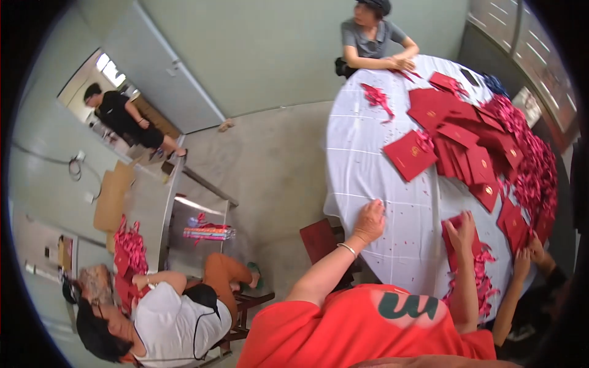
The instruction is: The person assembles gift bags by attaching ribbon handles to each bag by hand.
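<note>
My left hand (370, 222) lies palm down on the white cloth of the round table (350, 156), near its left edge, with nothing in it. A bracelet circles that wrist. Close to the near edge, my right hand (464, 236) grips a flat red bag (452, 248), thumb and fingers on its upper part. Crumpled pink-red ribbons (485, 282) lie just beside it. Beyond my hands, a single red bag (410, 156) with a gold emblem and a ribbon bow lies apart from a large overlapping heap of similar bags (457, 138).
A thick pile of ribbons (527, 147) lines the table's right side. Another person's hands (529, 253) work at lower right. Someone in grey (371, 40) sits across. A red-topped stool (320, 245) stands left of the table. A person in white (175, 319) sits at left; another (123, 119) is by the doorway.
</note>
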A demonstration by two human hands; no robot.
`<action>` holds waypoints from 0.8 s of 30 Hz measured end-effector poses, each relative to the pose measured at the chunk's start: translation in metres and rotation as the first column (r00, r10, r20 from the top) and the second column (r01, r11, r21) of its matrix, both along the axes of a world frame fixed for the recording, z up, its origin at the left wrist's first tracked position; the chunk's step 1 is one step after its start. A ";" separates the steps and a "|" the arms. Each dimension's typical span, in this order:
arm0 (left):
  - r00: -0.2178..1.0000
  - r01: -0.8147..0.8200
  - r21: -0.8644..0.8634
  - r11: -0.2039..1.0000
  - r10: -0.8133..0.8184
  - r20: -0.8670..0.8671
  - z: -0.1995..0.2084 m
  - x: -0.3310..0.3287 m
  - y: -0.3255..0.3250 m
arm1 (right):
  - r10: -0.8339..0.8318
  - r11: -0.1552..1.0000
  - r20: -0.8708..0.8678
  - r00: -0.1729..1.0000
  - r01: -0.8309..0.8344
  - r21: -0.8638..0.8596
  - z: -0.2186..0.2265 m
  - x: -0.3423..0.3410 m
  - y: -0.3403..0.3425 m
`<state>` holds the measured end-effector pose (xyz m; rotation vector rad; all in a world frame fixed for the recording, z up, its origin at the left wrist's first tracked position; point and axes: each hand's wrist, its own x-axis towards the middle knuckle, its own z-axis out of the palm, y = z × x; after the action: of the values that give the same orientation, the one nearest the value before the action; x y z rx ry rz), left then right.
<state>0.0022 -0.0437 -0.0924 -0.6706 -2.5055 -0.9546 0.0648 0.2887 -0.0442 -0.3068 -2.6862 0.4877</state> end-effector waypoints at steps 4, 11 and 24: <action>0.999 -0.012 0.020 1.000 0.012 0.037 0.006 0.005 -0.001 | -0.124 0.990 0.202 0.972 0.105 0.099 0.011 0.040 0.006; 0.999 -0.015 0.008 1.000 0.015 -0.029 0.007 0.004 0.003 | -0.230 0.971 0.319 0.919 0.193 0.143 0.030 0.038 0.000; 0.997 0.039 0.060 0.997 -0.035 -0.067 -0.011 0.001 0.013 | -0.056 0.976 -0.077 0.995 0.071 0.205 0.059 0.054 -0.013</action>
<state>0.0030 -0.0310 -0.1038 -0.7198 -2.4041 -1.0015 0.1185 0.2761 0.0144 -0.3074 -2.6201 0.1932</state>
